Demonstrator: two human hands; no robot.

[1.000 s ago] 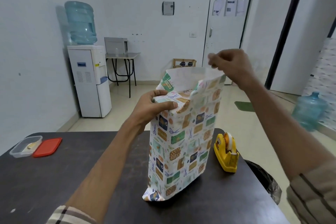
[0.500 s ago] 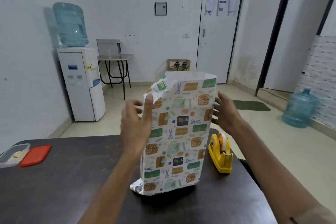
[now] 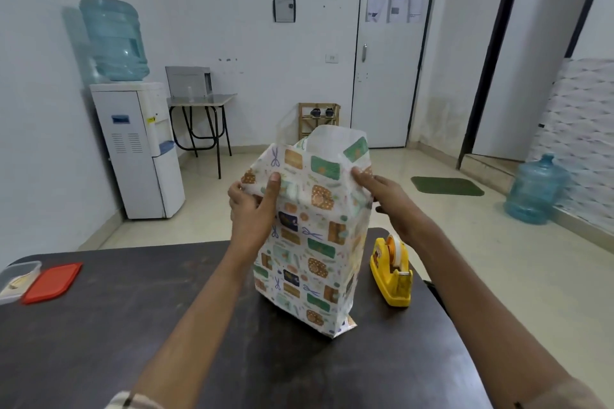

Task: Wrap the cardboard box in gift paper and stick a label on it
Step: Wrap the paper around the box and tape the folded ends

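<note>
The left hand [image 3: 252, 206] pinches the upper left edge of the gift paper [image 3: 327, 169], thumb flat on the printed front and fingers curled behind. The right hand [image 3: 385, 201] presses straight fingers against the upper right corner of the same paper, without closing round it. Between the two hands stands one cardboard box [image 3: 309, 269], upright and sheathed in the paper, which rises past the hands as an open sleeve showing its white inside. A sliver of brown shows at the box's lower right corner. The box rests on one dark table [image 3: 133, 315], close to the far edge and towards the right side. Just right of the box, not touching it, sits one yellow tape dispenser [image 3: 392, 272], near the table's right edge. Well left of the box, at the table's left edge, lie one red lid [image 3: 53, 280] and one clear container [image 3: 16, 277], side by side. A broad stretch of dark tabletop runs between the box and the lid, and more lies in front of the box, under both forearms. Beyond the box are two blue water bottles: one on a white dispenser [image 3: 136, 149] to the far left, one on the floor [image 3: 535, 191] to the far right.
</note>
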